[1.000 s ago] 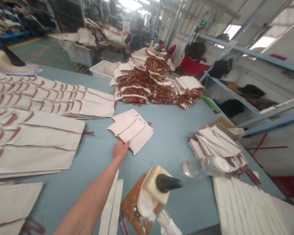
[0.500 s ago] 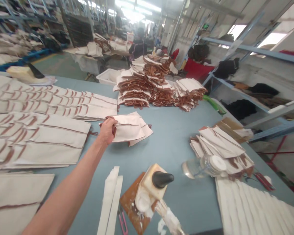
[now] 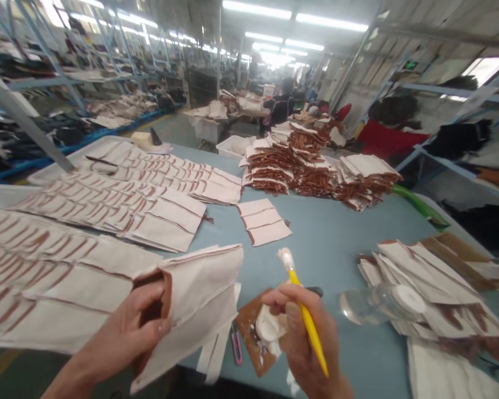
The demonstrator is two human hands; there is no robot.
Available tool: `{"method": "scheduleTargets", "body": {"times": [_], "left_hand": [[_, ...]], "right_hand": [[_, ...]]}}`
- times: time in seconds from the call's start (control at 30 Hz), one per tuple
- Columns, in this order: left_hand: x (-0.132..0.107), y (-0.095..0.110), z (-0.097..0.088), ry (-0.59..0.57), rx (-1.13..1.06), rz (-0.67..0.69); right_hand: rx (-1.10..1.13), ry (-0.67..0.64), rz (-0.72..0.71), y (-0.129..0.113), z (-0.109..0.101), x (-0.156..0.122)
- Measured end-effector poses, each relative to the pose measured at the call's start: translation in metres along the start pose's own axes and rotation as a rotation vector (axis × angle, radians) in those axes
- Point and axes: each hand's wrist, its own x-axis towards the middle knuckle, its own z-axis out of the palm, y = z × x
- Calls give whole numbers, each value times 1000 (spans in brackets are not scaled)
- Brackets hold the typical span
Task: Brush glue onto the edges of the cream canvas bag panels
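Observation:
My left hand (image 3: 135, 324) grips a cream fabric piece (image 3: 208, 288) by its brown-edged end, thumb in front, and the piece is raised and tilted over the near left of the table. In my right hand (image 3: 305, 338) is a paintbrush (image 3: 291, 272) with a yellow handle, its bristles coated in white paste and pointing up and away. Below that hand lies a brown board (image 3: 251, 318) with a paste-smeared white container (image 3: 268, 326); the hand partly hides a dark-nozzled bottle there. A small cream panel (image 3: 264, 221) with brown lines lies flat beyond both hands.
Overlapping rows of cream pieces (image 3: 83, 277) cover the left side. Brown-edged stacks (image 3: 291, 160) rise at the back. On the right are a clear jar (image 3: 378, 305) lying on its side and more fabric pieces (image 3: 419, 277). Pink thread snips (image 3: 236, 344) and white strips (image 3: 216, 349) lie near the front.
My left hand has come back toward me from the table's middle with a fabric piece, while a panel lies there. My right hand has come into view, holding the brush. The view has shifted left.

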Motion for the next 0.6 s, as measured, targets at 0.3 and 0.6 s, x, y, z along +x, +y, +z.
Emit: {"method": "scheduleTargets", "body": {"times": [0.3, 0.6], "left_hand": [[-85, -32, -35, -399, 87, 280], [-120, -50, -59, -412, -8, 313]], "right_hand": [[113, -485, 150, -36, 79, 35], [285, -990, 392, -65, 120, 13]]}}
